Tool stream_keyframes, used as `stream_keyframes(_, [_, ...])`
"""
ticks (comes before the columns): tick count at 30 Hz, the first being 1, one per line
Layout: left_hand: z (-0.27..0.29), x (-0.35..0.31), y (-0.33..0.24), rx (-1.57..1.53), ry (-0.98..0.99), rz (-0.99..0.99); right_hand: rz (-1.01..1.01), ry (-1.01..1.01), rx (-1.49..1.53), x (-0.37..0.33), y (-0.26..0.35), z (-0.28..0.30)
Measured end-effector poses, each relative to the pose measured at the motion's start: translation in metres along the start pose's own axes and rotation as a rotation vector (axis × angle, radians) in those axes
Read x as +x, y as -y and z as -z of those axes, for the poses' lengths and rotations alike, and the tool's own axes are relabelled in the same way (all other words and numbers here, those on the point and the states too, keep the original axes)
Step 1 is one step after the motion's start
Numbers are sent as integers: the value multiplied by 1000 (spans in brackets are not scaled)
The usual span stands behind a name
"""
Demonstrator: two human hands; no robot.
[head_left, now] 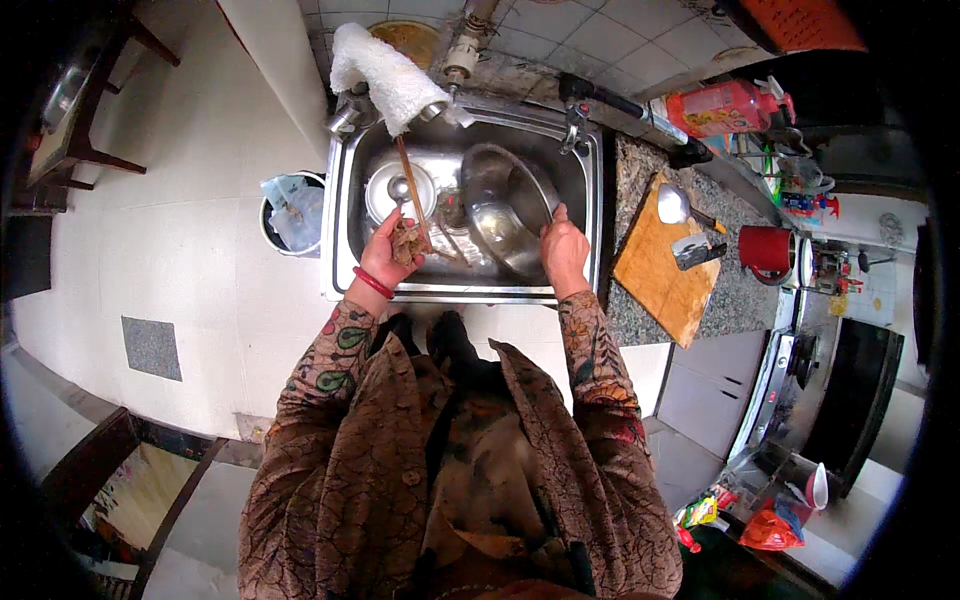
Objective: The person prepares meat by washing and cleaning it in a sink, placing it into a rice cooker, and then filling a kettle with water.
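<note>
At the sink's front edge, my right hand [565,248] grips the rim of a shiny metal basin [500,230], which stands tilted inside the steel sink [340,240]. My left hand [383,243] is turned partly palm up, its fingers curled round a crumpled light-brown clump [409,243]; what it is made of I cannot tell. Beside those fingers, a pair of brown chopsticks [412,178] slants up toward the faucet. Behind the left hand lies a white bowl or plate [378,192] with a metal spoon [399,190] in it. Brownish bits lie on the sink's bottom.
A white towel [385,75] covers the faucet. Right of the sink, a wooden cutting board [650,265] carries a cleaver [695,250] and a metal spatula [675,205], with a red pot [765,254] beyond. A lined bin [295,215] stands left of the sink.
</note>
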State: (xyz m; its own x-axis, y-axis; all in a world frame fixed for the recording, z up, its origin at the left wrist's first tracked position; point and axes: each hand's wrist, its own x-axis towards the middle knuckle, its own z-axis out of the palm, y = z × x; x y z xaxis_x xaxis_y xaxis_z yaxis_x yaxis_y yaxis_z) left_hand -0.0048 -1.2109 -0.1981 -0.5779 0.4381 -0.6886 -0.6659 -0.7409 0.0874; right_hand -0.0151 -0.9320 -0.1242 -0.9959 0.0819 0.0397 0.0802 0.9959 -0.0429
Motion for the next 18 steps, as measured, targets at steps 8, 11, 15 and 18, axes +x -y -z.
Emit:
stream_keyframes(8, [8, -1, -7, 33, 0, -23, 374, -357, 26, -23, 3, 26])
stream_keyframes(11, [13, 0, -10, 35, 18, 0, 347, -348, 43, -31, 1, 36])
stream_keyframes(15, [7, 3, -9, 55, 19, 53, 278, -412, 72, -51, -12, 43])
stream_keyframes(18, [15, 8, -10, 87, 64, 74, 235, -456, 80, -65, -16, 49])
